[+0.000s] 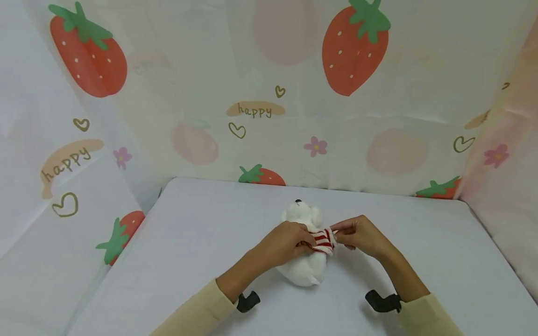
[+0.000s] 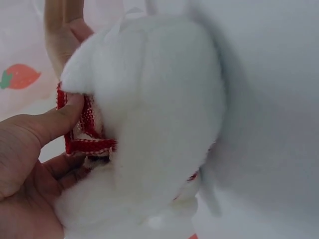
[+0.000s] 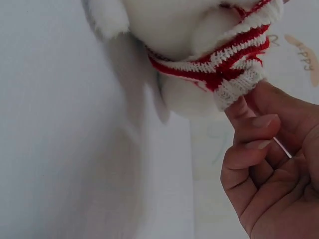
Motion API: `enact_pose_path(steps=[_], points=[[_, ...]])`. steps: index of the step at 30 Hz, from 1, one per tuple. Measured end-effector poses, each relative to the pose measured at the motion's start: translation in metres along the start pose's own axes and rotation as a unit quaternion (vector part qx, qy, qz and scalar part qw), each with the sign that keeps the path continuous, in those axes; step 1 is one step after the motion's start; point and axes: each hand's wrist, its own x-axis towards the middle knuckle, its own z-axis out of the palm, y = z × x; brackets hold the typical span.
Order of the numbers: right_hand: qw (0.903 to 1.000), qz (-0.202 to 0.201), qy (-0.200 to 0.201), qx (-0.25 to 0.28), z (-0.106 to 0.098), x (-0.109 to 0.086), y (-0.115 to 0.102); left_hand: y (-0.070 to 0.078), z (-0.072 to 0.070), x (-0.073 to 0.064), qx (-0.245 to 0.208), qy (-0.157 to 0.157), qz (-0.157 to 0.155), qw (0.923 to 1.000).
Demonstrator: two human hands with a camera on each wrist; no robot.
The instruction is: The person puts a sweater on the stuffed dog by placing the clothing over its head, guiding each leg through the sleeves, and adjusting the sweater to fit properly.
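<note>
Right fingers (image 3: 256, 134): narrow, pinching the white ribbed end of a red-and-white striped knit garment (image 1: 324, 241); in the right wrist view this grip sits right of centre. Left fingers: thumb laid over a red edge of the same garment, other fingers beneath, holding it at the left of the left wrist view. In the head view the left hand (image 1: 287, 240) lies across the toy's middle, and the right hand (image 1: 359, 234) is just right of the toy.

Garment: around the body of a white plush toy (image 1: 300, 275), its striped part stretched between the two hands. Toy: just right of centre in the lower half of the head view, lying on the white tabletop (image 1: 189, 219), black nose (image 1: 298, 200) towards the top of the frame.

Further out: a black device (image 1: 249, 302) at the left wrist, another (image 1: 383, 301) at the right; cream sleeves (image 1: 201, 305) run off the bottom edge. Behind the tabletop, a pale backdrop (image 1: 201, 70) printed with strawberries, hearts, flowers and "happy".
</note>
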Motion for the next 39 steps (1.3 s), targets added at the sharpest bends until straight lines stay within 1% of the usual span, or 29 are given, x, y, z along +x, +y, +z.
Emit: enact_pose_path(steps=[5,13,16,19,21,24,29,31,34,36,37,39], points=[[0.9998,0.008,-0.018,0.007,0.001,0.001,0.002,0.0,0.003,0.0,-0.006,-0.004,0.0,1.0],[0.9998,0.013,-0.015,-0.008,0.005,0.001,0.009,-0.001,0.004,0.0,-0.011,-0.003,0.011,0.9999],[0.9995,0.019,-0.023,-0.01,0.005,0.001,0.01,0.0,0.004,0.001,-0.007,-0.001,0.02,0.9998],[0.9989,0.022,-0.036,-0.019,0.005,0.001,0.009,0.002,0.005,0.003,0.002,-0.001,0.026,0.9997],[0.9982,0.021,-0.047,-0.03,0.006,0.0,0.007,0.004,0.007,0.004,0.012,-0.005,0.024,0.9996],[0.9968,0.008,-0.071,-0.037,0.006,0.001,0.003,0.006,0.008,0.005,0.021,-0.005,0.02,0.9996],[0.9943,0.011,-0.105,-0.014,0.012,0.003,-0.004,0.007,0.01,0.006,0.036,0.007,0.034,0.9988],[0.9942,0.013,-0.107,-0.007,0.013,0.003,-0.006,0.007,0.011,0.006,0.047,0.007,0.042,0.998],[0.9953,0.021,-0.094,-0.008,0.015,0.001,-0.007,0.006,0.01,0.007,0.063,-0.003,0.045,0.997],[0.9962,0.027,-0.083,-0.009,0.015,0.001,-0.007,0.002,0.007,0.006,0.051,-0.013,0.043,0.9977],[0.9965,0.03,-0.078,-0.009,0.015,0.001,-0.007,-0.001,0.005,0.004,0.038,-0.016,0.042,0.9983],[0.997,0.032,-0.07,-0.011,0.015,0.002,-0.007,-0.008,0.001,0.0,0.005,-0.008,0.036,0.9993]])
